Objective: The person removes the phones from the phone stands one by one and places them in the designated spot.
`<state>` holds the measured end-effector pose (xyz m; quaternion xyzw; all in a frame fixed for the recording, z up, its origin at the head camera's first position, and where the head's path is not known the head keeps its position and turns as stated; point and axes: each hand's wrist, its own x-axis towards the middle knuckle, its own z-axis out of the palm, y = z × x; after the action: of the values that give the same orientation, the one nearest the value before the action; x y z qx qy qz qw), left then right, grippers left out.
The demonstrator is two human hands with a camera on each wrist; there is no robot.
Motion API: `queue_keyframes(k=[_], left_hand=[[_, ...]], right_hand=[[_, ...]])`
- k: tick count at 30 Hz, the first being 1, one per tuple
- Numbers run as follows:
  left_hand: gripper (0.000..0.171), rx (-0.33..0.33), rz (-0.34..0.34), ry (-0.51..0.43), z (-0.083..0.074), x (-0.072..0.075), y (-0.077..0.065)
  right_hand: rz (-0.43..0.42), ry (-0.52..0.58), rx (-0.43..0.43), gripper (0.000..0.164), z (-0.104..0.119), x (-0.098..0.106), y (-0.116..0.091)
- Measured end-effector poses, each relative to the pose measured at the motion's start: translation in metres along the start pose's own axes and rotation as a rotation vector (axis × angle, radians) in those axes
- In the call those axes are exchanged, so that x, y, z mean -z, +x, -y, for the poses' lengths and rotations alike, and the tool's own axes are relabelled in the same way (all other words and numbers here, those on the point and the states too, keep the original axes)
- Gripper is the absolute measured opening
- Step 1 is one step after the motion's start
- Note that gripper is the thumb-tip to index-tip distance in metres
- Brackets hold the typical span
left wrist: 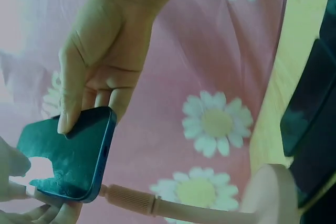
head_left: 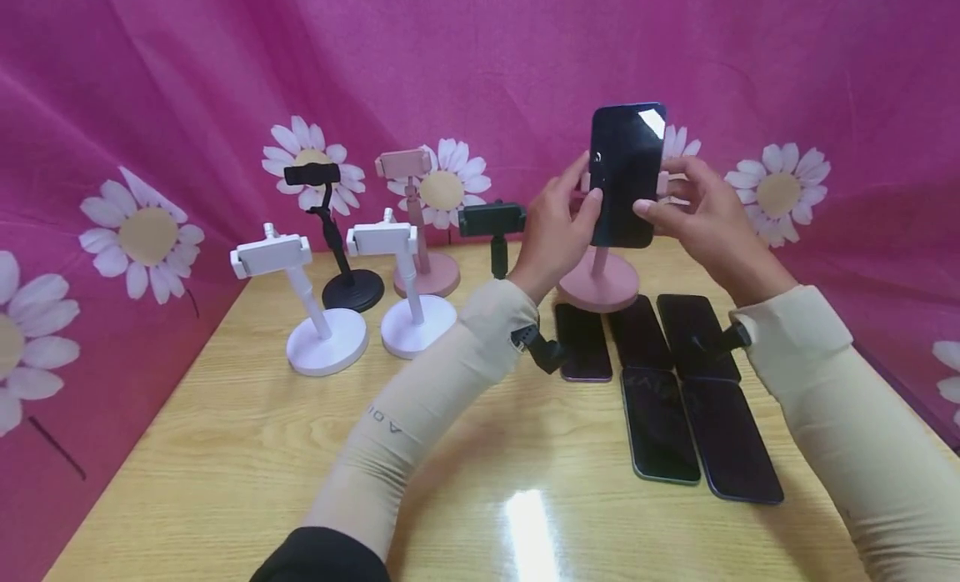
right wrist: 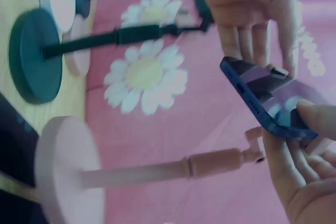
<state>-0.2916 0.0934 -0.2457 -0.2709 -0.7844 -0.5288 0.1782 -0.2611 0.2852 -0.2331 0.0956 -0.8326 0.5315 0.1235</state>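
A dark-screened smartphone (head_left: 630, 178) stands upright in front of the pink phone stand (head_left: 600, 283), with pink clamp ends showing at both its long sides. My left hand (head_left: 558, 219) holds its left side, thumb at the screen's edge and fingers by the clamp. On the opposite side my right hand (head_left: 701, 215) grips it, thumb on the front and fingers behind. The left wrist view shows the phone's screen (left wrist: 68, 156) and lower end, with the right thumb pressing its edge. Much of the clamp is hidden behind the phone.
Several dark phones (head_left: 660, 423) lie on the wooden table (head_left: 225, 449) below the pink stand. To the left are white stands (head_left: 326, 340), a black stand (head_left: 352, 290), another pink stand (head_left: 442, 273) and a dark green one (right wrist: 34, 56). A pink flowered cloth (head_left: 525, 48) hangs behind.
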Motion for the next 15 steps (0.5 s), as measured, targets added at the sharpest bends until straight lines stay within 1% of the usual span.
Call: queue_keyframes(k=[4, 7, 9, 11, 13, 15], left_hand=[[0.053, -0.052, 0.018, -0.058, -0.010, 0.007, -0.018], [0.054, -0.096, 0.029, -0.088, -0.013, 0.015, -0.033], [0.054, -0.119, 0.044, -0.107, -0.014, 0.022, -0.044], [0.056, -0.133, 0.069, -0.117, -0.016, 0.030, -0.055], [0.056, -0.135, 0.099, -0.129, -0.018, 0.038, -0.065], [0.057, -0.129, 0.132, -0.134, -0.021, 0.046, -0.075]], right_hand=[[-0.012, -0.032, -0.002, 0.052, 0.013, 0.001, -0.028], [-0.003, -0.054, 0.016, 0.052, 0.021, -0.002, -0.049], [0.007, -0.033, 0.047, 0.050, 0.024, -0.006, -0.062], [0.025, 0.023, 0.066, 0.048, 0.027, -0.010, -0.074], [0.037, 0.066, 0.086, 0.046, 0.029, -0.015, -0.086], [0.052, 0.076, 0.090, 0.046, 0.031, -0.020, -0.096]])
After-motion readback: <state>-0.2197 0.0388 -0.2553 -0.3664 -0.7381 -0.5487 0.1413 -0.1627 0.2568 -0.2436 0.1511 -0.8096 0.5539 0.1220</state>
